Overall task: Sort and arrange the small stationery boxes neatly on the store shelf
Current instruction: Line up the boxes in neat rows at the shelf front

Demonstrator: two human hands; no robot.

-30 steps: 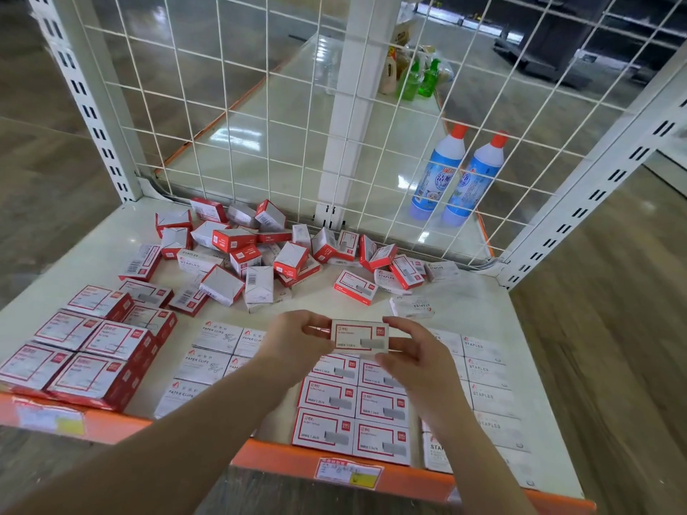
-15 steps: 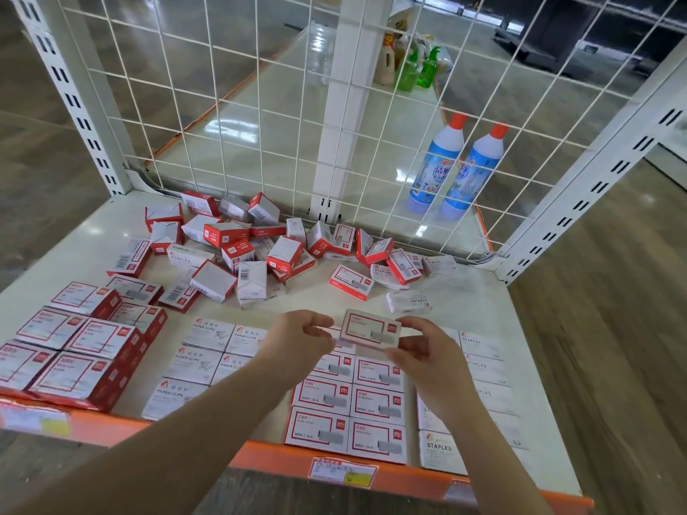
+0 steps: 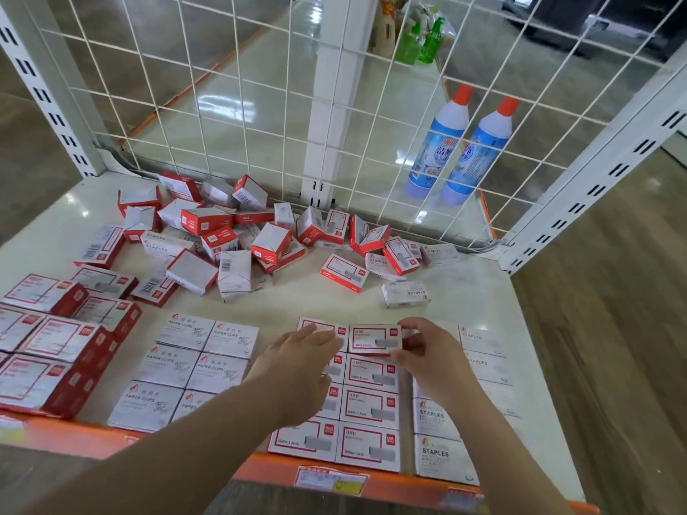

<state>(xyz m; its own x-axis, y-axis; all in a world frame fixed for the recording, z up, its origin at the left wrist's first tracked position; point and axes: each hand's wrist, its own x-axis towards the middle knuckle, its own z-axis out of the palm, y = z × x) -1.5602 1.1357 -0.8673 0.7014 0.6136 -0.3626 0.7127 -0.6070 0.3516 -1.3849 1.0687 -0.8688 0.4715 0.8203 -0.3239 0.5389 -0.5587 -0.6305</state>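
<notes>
Red-bordered box [image 3: 374, 340], pinched at its right end by the right hand [image 3: 427, 351], sits at the far end of the red-bordered rows [image 3: 368, 403], the flat left hand [image 3: 297, 360] resting alongside; placement step, next release, then fetch from the unsorted pile [image 3: 230, 232].

Two bare forearms entering from the bottom edge, no sleeves anywhere along their visible length. No watch, bracelet or band at either wrist. Left hand [image 3: 297, 360] ungloved, no rings seen on the fingers (view slightly blurred, so fine detail lost). Right hand [image 3: 427, 353] likewise ungloved and without rings on the knuckles in view. Nails short as far as visible, without obvious polish. Smooth arms, slim in build, narrowing toward the wrists. Nothing of clothing, shoulders or torso within the frame.
</notes>
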